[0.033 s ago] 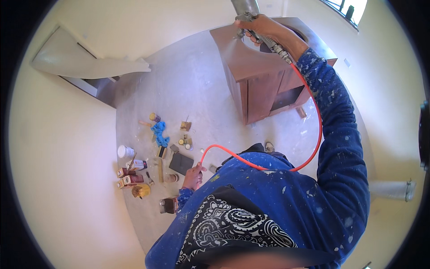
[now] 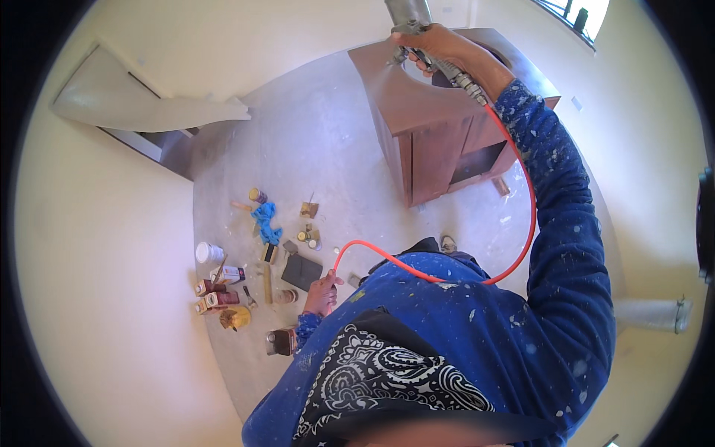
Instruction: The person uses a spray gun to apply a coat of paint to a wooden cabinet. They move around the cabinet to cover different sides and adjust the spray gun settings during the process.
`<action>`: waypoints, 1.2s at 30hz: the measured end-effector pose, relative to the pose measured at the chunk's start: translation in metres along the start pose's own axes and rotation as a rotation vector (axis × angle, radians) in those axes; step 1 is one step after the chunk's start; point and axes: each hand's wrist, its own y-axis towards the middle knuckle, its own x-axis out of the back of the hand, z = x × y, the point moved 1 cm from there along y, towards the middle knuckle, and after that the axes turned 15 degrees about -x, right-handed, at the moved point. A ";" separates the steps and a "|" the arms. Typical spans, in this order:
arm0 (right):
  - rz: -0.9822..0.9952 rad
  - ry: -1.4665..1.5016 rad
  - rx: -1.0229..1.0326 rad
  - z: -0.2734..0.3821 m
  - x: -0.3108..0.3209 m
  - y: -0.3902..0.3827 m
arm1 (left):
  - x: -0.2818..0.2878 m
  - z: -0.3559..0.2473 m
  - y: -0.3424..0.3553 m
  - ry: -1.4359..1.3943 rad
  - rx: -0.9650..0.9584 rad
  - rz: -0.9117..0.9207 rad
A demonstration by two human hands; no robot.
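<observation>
No shift since the earlier frame: both hands hold as before. Right hand (image 2: 441, 46), arm stretched to 12 o'clock, is clamped on a metal spray gun (image 2: 408, 16) above the brown wooden cabinet (image 2: 439, 127). Left hand (image 2: 322, 293), low at 7 o'clock, is closed around the orange hose (image 2: 521, 186), which loops up to the gun. Cabinet top is glossy, with an oval cutout. Cans, bottles and a blue rag (image 2: 265, 222) litter the floor (image 2: 328, 149) at 9 o'clock; bare floor lies between them and the cabinet.
</observation>
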 end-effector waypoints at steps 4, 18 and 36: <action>-0.124 -0.021 -0.074 -0.013 0.024 0.003 | 0.003 0.000 -0.004 0.043 -0.024 0.001; -0.333 -0.486 -0.018 -0.030 0.027 -0.025 | 0.015 0.030 0.006 0.155 -0.216 0.158; -0.189 0.021 -0.113 -0.065 0.080 -0.034 | -0.026 -0.011 0.019 0.080 0.064 0.140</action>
